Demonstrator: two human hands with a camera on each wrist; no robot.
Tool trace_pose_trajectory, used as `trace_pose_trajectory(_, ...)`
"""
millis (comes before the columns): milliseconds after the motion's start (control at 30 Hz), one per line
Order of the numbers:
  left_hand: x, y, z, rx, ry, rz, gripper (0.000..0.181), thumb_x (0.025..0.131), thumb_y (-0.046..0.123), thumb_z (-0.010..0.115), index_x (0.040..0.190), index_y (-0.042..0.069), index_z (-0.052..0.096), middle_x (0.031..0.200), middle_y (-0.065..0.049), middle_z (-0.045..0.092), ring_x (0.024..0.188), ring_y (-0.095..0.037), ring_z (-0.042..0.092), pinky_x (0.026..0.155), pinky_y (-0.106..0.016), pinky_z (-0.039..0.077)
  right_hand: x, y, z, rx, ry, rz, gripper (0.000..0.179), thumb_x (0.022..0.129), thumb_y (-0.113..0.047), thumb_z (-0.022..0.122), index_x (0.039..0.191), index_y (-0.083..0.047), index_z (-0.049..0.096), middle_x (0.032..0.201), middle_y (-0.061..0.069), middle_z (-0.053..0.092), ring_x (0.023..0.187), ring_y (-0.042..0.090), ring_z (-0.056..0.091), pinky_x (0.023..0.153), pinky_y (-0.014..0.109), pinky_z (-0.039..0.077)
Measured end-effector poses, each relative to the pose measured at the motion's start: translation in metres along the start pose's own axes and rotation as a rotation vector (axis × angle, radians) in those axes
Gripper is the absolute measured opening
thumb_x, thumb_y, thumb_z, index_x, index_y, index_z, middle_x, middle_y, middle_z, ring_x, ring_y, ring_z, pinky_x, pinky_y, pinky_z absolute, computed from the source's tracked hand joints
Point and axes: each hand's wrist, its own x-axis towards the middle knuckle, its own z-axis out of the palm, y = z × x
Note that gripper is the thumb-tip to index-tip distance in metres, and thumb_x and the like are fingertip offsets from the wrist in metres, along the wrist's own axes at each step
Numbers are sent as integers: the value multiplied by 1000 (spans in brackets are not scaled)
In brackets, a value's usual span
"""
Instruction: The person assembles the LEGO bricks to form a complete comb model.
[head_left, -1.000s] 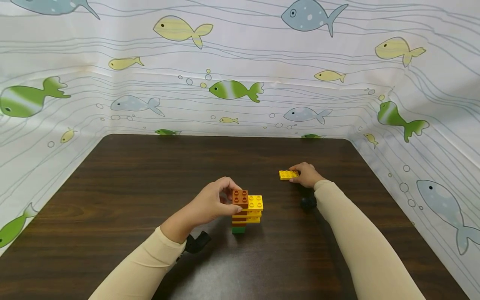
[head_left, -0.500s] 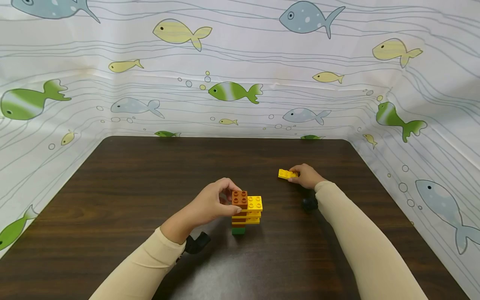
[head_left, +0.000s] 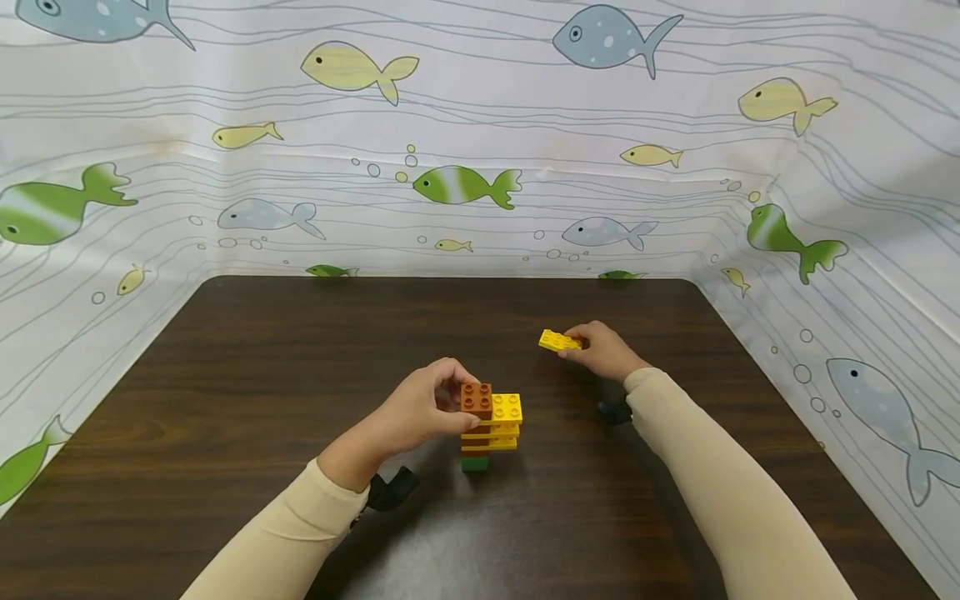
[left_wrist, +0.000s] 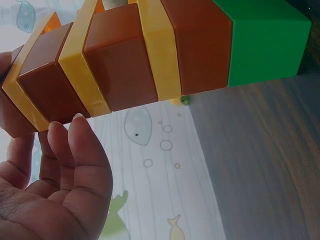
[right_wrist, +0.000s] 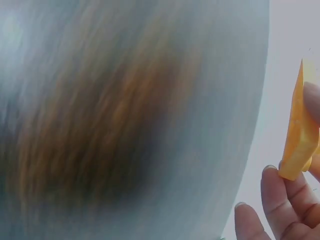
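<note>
A tower of toy building bricks stands upright at the table's middle, with a green brick at its foot. Above it, brown bricks alternate with thin yellow plates that jut out to the right. My left hand grips the tower near its top, thumb in front and fingers behind, around the top brown brick. Farther back and to the right, my right hand pinches a loose yellow plate by its right end. In the right wrist view, the yellow plate sits between thumb and fingers.
The dark wood table ends at a fish-patterned curtain along the back and both sides. A black wrist camera hangs under the left wrist, another camera under the right. Motion blurs much of the right wrist view.
My right hand has picked up the yellow plate, tilting it and carrying it slightly left. My left hand stays on the tower.
</note>
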Motion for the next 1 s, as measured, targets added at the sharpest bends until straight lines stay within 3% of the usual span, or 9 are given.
trace_pose_trajectory(633,0,-1,0,-15,-4,-7,31,82,3,72,108,1,56,97,-8,56,83,-22,54,75,-31,50,-31,-58,-5,43,69,-162,41,91,-24,68,126,-3,59,117,12,55,98,27,51,87,42,45)
trace_pose_trajectory(1000,1,-2,-2,-19,-6,5,32,82,5,72,108,1,55,97,-8,56,82,-21,54,76,-31,50,-55,-90,-16,85,90,-291,39,90,-24,69,125,-8,61,113,5,54,84,20,47,68,33,44)
